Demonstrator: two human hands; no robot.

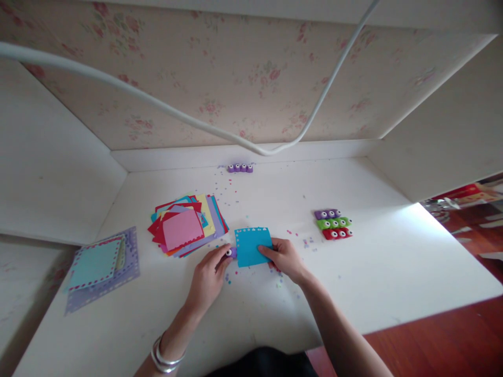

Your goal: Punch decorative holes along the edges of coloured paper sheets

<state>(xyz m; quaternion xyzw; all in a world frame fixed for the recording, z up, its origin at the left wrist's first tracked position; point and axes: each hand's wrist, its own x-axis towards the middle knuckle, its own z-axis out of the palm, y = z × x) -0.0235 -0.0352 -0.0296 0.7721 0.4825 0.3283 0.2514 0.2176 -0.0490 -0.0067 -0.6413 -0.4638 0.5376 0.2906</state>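
Observation:
A blue square of paper (251, 248) is held over the white table, with a row of punched shapes along its top edge and more down its left edge. My right hand (285, 257) pinches its right side, thumb on top. At the paper's left edge, my left hand (212, 269) grips a small purple craft punch (233, 253) with a white round button between thumb and fingers. The paper's left edge meets the punch; how far it goes in is hidden.
Left of my hands lies a pile of coloured paper (183, 230); farther left are punched sheets (96, 264). Purple punches (240, 168) stand near the wall. Purple, green and red punches (334, 224) lie at right. Paper bits are scattered about. A white cable (267, 152) hangs in front.

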